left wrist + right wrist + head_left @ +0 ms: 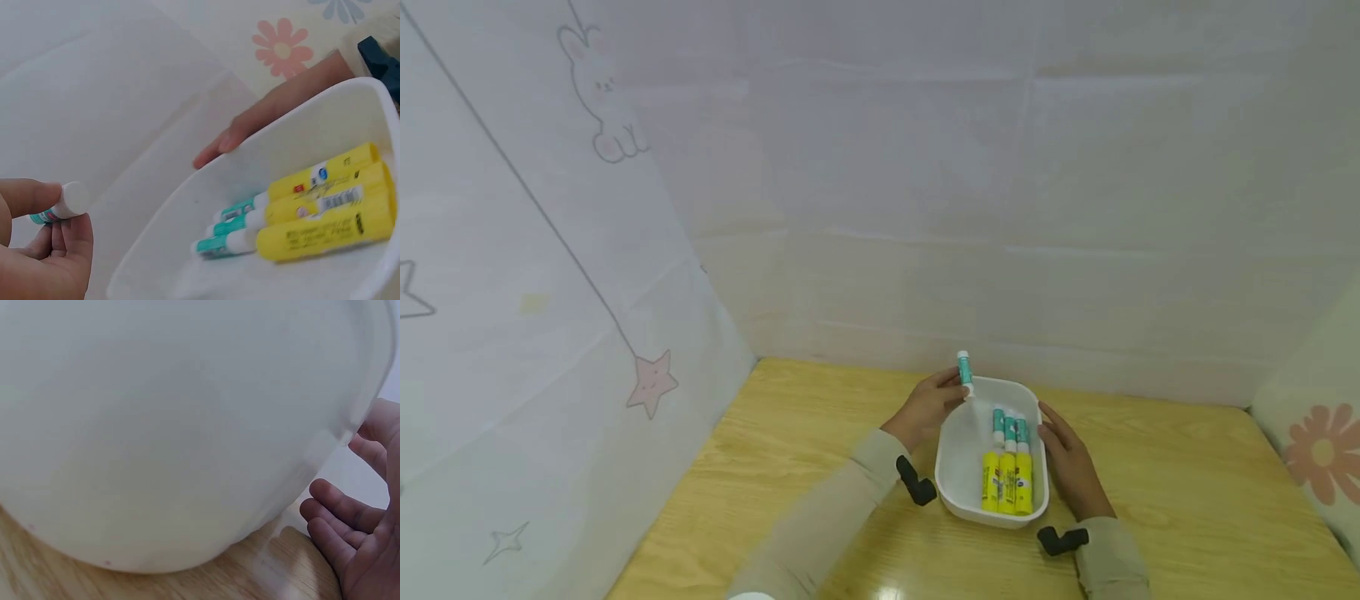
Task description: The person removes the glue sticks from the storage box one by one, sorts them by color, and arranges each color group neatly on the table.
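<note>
Held upright between my left hand's [929, 407] thumb and fingers is a small glue stick [965, 368] with a teal label and white ends. It stands over the far left corner of a white plastic bin [961, 479]. Inside the bin, three teal-and-white glue sticks [214, 247] lie side by side, end to end with three thicker yellow tubes [325, 232] bearing printed labels. My right hand [1070, 462] is against the bin's right side, its upper fingers at the rim. In the right wrist view the lower fingers [340, 509] are relaxed beside the bin's outer wall.
A light wooden table [1187, 492] bears the bin. Pale cloth walls surround it, with a pink star [652, 383] at left and a flower print [1322, 452] at right. Black clips [914, 481] sit at both cuffs.
</note>
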### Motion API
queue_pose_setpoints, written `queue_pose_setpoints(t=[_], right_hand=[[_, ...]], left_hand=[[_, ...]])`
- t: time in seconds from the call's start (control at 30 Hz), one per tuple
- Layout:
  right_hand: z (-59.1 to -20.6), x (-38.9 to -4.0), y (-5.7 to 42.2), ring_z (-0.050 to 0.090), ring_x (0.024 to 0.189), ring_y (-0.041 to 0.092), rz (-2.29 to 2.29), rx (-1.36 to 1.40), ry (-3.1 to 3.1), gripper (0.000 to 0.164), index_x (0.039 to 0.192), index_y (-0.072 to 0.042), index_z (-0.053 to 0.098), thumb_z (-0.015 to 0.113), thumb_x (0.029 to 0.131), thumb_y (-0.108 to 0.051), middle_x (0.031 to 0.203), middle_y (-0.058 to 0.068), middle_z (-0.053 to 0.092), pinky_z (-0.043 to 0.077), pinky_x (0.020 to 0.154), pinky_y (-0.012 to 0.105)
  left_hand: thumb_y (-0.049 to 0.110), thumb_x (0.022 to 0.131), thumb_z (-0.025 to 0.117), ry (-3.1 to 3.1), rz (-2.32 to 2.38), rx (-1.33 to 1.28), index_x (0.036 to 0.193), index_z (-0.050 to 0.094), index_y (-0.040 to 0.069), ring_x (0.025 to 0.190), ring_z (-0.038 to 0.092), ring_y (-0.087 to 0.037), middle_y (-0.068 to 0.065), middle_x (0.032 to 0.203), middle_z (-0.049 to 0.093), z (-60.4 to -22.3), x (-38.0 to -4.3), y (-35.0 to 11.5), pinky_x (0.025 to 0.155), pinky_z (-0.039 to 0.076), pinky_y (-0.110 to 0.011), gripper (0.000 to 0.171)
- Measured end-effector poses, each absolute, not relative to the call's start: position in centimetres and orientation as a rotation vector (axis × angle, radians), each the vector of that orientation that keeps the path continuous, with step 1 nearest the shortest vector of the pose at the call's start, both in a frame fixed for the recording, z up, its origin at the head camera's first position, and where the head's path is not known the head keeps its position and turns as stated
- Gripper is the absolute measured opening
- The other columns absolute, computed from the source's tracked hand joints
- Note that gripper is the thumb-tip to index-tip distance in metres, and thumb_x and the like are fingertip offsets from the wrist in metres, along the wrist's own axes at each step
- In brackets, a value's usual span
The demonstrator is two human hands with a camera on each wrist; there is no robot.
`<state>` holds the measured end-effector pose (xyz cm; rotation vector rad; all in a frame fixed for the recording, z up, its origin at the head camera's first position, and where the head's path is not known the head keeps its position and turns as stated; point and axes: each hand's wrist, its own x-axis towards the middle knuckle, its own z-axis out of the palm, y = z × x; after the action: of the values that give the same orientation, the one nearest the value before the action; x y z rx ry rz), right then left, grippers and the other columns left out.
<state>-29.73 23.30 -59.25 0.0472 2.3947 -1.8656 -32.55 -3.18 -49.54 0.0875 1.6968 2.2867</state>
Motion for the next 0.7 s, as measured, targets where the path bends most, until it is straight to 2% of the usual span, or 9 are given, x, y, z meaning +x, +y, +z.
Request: queue_pose_setpoints(t=[0.17,0.4,0.7], right_hand=[[-59.0,-29.6,23.2,0.029,0.141,0.033,-1.866,0.057,2.379,0.057,0.15,-0.05,0.024,0.043,0.098,-0.059,0.155,0.009,0.032,0.023,0.112,0.058],[-59.1,-29.6,22.9,0.029,0.14,0.035,-1.893,0.026,2.367,0.057,0.151,-0.047,0.025,0.044,0.098,-0.057,0.155,0.011,0.031,0.023,0.112,0.059],[-59.4,-29.5,22.5,0.03,0.14,0.033,-1.905,0.017,2.368,0.058,0.152,-0.046,0.025,0.044,0.098,-0.057,0.154,0.01,0.033,0.023,0.113,0.057]], left_hand=[[0.008,0.095,0.063,1.779,2.306,0.095,0.148,0.037,0.001,0.131,0.045,-0.025,-0.014,0.142,0.044,-48.9,-32.7,-6.1,0.105,0.041,-0.032,0.059],[0.011,0.097,0.06,1.912,2.224,0.005,0.149,0.035,0.002,0.135,0.041,-0.028,-0.016,0.147,0.04,-50.4,-33.0,-10.4,0.106,0.04,-0.034,0.057],[0.005,0.098,0.053,2.041,2.082,-0.069,0.147,0.034,-0.006,0.134,0.04,-0.036,-0.024,0.146,0.039,-52.9,-32.5,-13.9,0.108,0.037,-0.046,0.054]])
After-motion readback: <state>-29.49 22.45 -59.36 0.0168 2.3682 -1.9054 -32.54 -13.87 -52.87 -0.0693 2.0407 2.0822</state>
